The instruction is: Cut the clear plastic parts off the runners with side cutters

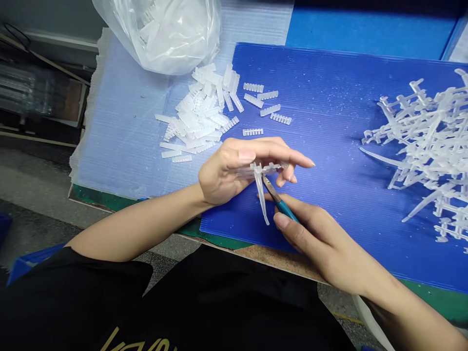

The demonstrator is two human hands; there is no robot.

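Far left lie a bag (164, 29) and a pile of strips (199, 117). My left hand (230, 170) pinches a moulding (262, 197) above the sheet (329, 112), its stem hanging clear so the blades can reach it. My right hand (318, 239) grips the cutters (281, 204), tips at the stem. A heap (427, 141) of uncut mouldings lies at the right.

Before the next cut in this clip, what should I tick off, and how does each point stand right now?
1. Left hand has a firm grip on the sprue: ok.
2. Right hand holds the cutter by its handle: ok.
3. Cutter tip sits at the sprue's joint, just under the held end: ok.
4. Fingertips of the left hand are out of the tip's path: cannot tell, one curls close beside it.
5. Cut parts lie apart from the sprue heap: ok.
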